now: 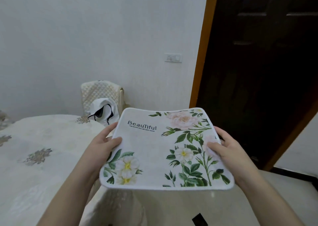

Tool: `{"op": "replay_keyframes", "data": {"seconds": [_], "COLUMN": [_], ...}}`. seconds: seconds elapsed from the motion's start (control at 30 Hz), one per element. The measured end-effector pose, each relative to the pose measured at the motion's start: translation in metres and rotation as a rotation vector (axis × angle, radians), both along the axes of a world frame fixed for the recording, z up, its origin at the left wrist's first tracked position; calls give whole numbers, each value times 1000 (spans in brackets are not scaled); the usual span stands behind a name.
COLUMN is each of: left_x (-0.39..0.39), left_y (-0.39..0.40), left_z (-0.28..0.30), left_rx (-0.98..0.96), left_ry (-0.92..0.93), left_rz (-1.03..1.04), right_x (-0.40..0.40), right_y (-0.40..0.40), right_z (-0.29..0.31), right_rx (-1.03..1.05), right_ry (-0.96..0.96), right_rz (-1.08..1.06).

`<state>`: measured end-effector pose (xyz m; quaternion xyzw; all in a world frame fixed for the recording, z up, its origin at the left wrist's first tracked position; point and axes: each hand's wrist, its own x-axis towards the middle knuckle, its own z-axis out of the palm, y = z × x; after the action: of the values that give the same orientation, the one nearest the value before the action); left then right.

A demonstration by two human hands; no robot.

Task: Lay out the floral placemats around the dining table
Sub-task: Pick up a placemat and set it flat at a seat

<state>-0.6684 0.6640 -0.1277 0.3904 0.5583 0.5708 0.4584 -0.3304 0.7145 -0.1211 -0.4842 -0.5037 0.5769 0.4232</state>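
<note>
I have the placemat [165, 150] held up in the air in front of me, off to the right of the surface [34, 157] and above the pale floor [223, 208]. My left hand [105, 139] grips its left edge, thumb curled over the top and the other fingers tucked underneath where I cannot see them. My right hand [225, 146] grips the right edge the same way, thumb pressed onto the printed face, the rest of the fingers hidden below the mat. The mat sags a little between the two grips, so its far edge curves.

It is a white rectangle with rounded corners and a stitched white border. Pink blooms sit at the top right, white flowers with yellow centres and green leaves run down the right side and fill the lower left corner. The word "BeauTiful" is printed near the top left; the small line under it is too fine for me to read with confidence. I cannot tell whether more mats are stacked beneath this one.

The surface is covered in a cream cloth with grey-gold flower motifs and is cut off at the left edge. Behind it stands a chair [101, 95] with a quilted cover, and a white bag [105, 112] with dark straps lies against it. A light switch [173, 58] sits on the white wall, beside a dark wooden door [266, 71] in an orange-brown frame.
</note>
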Motion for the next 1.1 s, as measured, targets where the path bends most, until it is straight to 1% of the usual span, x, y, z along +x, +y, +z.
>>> {"op": "replay_keyframes", "data": {"seconds": [0.1,0.37,0.47,0.57,0.67,0.8,0.97,1.1], "left_x": [-18,-36,-33,-23,-11,-4,-9,-27], "left_y": [22,82,116,154,194,238,265,273], "left_z": [-5,-26,-31,-35,-34,-29,-33,-41], "left_rx": [-13,-47,-53,-56,-60,-56,-56,-77], "left_ry": [8,-74,-88,-53,-50,-30,-36,-22], "left_rz": [20,70,80,109,118,167,234,291], "right_x": [-17,-37,-34,-26,-16,-10,-25,-54], "right_y": [26,109,148,193,240,298,355,387], "right_z": [-4,-19,-27,-35,-35,-35,-45,-59], "right_rx": [-14,-32,-50,-73,-104,-127,-144,-171], "right_ry": [-12,-12,6,29,74,85,93,83], "right_rz": [17,81,101,112,128,179,245,300]}}
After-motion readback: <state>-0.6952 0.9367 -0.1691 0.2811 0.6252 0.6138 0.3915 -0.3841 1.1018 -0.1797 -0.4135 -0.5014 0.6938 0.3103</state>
